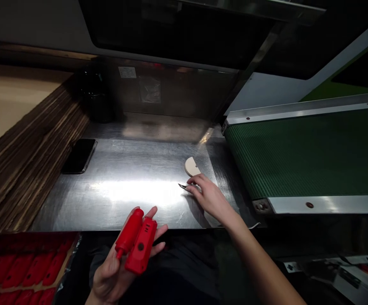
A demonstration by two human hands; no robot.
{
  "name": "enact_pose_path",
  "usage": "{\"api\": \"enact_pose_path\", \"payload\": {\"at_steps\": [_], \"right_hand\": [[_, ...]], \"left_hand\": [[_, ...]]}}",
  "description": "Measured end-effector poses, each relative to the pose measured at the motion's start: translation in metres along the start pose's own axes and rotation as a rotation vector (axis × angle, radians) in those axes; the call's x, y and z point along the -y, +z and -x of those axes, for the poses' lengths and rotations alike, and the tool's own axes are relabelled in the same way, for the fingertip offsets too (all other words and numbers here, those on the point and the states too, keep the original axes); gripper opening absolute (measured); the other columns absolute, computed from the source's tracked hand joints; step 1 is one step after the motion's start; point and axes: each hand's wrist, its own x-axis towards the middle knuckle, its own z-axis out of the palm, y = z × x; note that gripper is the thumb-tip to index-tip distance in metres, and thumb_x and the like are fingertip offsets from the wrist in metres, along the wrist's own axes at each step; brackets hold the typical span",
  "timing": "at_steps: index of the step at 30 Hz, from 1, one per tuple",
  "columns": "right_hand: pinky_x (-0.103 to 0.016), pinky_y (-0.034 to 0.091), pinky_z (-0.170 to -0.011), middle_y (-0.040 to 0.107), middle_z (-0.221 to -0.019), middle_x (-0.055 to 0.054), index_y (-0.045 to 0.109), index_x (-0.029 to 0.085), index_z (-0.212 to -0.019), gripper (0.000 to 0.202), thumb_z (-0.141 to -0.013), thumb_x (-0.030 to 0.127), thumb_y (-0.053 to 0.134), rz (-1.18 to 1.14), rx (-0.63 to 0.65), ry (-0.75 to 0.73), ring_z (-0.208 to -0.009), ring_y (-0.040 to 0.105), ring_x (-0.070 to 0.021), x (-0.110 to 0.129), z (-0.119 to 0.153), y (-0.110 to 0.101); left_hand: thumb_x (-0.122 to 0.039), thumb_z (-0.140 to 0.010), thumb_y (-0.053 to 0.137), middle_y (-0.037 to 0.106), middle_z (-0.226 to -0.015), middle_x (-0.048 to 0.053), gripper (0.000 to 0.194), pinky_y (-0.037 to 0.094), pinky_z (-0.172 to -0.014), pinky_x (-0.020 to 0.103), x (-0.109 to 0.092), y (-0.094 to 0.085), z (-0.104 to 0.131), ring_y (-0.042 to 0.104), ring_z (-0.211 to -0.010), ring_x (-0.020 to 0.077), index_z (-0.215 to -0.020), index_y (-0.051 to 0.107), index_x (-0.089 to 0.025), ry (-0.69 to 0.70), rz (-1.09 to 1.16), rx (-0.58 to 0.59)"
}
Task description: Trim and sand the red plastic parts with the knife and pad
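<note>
Steel bench, two hands, one red part.

Steel table (123,190) filling the centre; green conveyor belt (314,156) at three o'clock; stacked cardboard sheets (21,165) at nine; tray of red parts (21,271) at seven; black phone (79,155) at ten. Left hand (120,267) at six, palm up, fingers loosely curled under a red plastic part (136,241). Right hand (207,197) flat on steel, fingertips pinching a small blade (183,186), just below a pale disc (191,166).
</note>
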Motion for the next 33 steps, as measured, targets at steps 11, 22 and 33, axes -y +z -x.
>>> {"api": "enact_pose_path", "payload": {"at_steps": [11,22,33], "right_hand": [[-0.043,0.048,-0.099,0.067,-0.128,-0.025,0.061,0.008,-0.125,0.034,-0.098,0.028,0.066,0.035,-0.134,0.335,-0.124,0.062,-0.0396,0.009,-0.068,0.006],[-0.028,0.042,-0.055,0.072,-0.073,0.003,0.052,0.025,-0.120,0.020,-0.105,0.035,0.045,-0.558,0.067,-0.052,-0.057,0.070,-0.0209,0.106,0.088,0.032],[-0.030,0.043,-0.052,0.073,-0.070,-0.001,0.053,0.019,-0.120,0.023,-0.105,0.030,0.041,-0.426,-0.024,-0.124,-0.057,0.075,-0.0242,0.117,0.085,0.050]], "left_hand": [[-0.035,-0.072,0.092,0.033,-0.177,0.008,0.084,0.062,-0.100,0.058,0.004,0.009,0.002,0.045,-0.150,0.0553,-0.150,0.061,-0.038,0.102,-0.098,-0.191],[-0.027,-0.077,0.093,0.034,-0.175,0.010,0.081,0.054,-0.114,0.055,0.008,0.010,-0.019,0.056,-0.144,0.0445,-0.144,0.050,-0.041,0.394,-0.309,-0.484],[-0.021,-0.070,0.098,0.039,-0.171,0.009,0.080,0.061,-0.106,0.052,0.012,0.012,-0.024,0.065,-0.136,0.0411,-0.133,0.052,-0.040,0.501,-0.412,-0.579]]}}
